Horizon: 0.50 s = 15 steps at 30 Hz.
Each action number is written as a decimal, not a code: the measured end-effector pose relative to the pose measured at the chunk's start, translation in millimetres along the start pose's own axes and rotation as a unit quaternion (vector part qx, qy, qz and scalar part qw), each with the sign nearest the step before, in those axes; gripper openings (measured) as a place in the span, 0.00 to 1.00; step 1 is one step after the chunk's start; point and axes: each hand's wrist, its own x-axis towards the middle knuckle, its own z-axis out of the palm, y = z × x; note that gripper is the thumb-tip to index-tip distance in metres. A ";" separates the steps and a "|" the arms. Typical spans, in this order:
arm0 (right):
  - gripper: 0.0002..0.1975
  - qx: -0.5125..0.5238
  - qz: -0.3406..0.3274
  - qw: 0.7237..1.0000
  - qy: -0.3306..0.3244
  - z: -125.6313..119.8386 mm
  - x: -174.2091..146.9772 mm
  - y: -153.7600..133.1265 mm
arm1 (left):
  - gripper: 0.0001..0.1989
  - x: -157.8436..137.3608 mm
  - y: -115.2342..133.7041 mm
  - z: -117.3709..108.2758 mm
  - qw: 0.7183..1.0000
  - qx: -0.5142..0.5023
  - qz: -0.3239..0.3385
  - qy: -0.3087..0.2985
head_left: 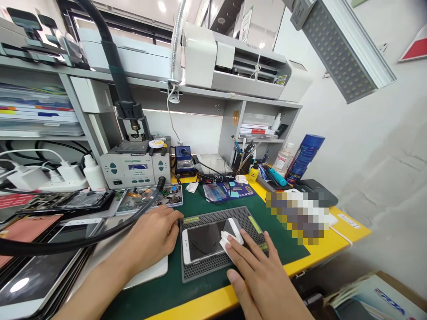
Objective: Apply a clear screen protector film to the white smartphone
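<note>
A white-framed smartphone (pixel 205 240) with a dark screen lies face up on a grey honeycomb-textured pad (pixel 200 272). My right hand (pixel 258 269) presses a folded white tissue (pixel 225 243) onto the right part of the screen. Its index and middle fingers lie over the tissue, while the other fingers spread past the phone's right end. Just beyond the pad's left edge is my left hand (pixel 162 229), loosely curled, its index fingertip at the pad's upper left corner. No object shows in the left hand; its palm side is hidden.
Stacked phones and screens (pixel 36 266) crowd the left, beneath a black hose (pixel 83 243). Behind stand a parts tray (pixel 178 203), a hot-air rework station (pixel 133 169) and a soldering iron holder (pixel 184 162). A blue can (pixel 305 158) and a blurred patch are at right; an LED lamp (pixel 347 53) hangs above.
</note>
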 end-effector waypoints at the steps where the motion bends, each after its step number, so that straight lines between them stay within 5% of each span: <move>1: 0.24 -0.003 0.010 1.000 0.005 -0.2 -2.2 2.5 | 0.21 0.3 0.1 0.1 1.000 -0.001 -0.001 -0.002; 15: 0.25 -0.003 0.064 0.998 -0.001 -2.4 -10.5 18.2 | 0.23 0.5 -0.8 3.1 1.000 -0.015 -0.005 -0.012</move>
